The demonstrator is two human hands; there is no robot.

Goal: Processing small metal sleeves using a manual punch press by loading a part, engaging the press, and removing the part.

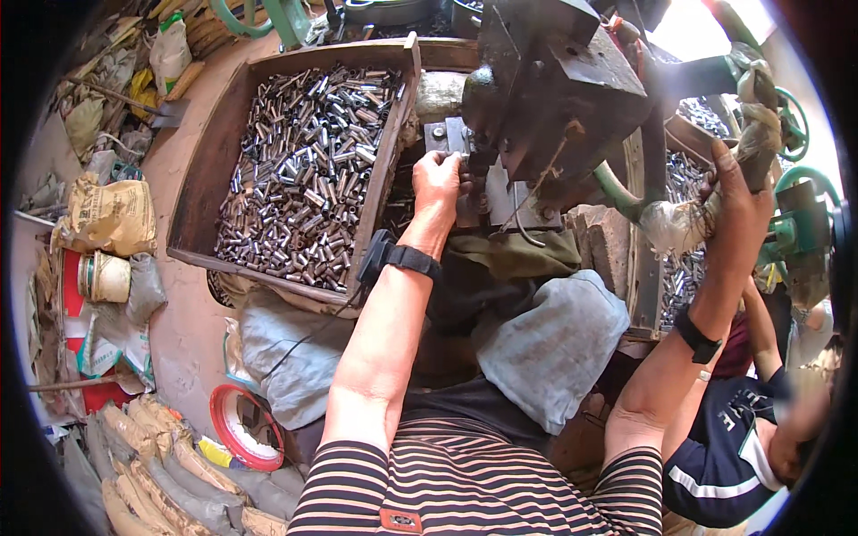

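My left hand is closed at the metal block of a hand press, fingertips pinched together. Whatever lies between them is too small or hidden to make out. Above and beside it looms the dark, heavy press head. Out to the right, my right hand wraps round a curved press lever bound in clear plastic. Left of my left hand stands a wooden tray heaped with short shiny metal tubes.
A person in a dark shirt sits close on my right, beside a green machine. Another heap of metal tubes lies beyond the press. Sacks, a bucket and a red ring-shaped object are at left. Cloths cover my knees.
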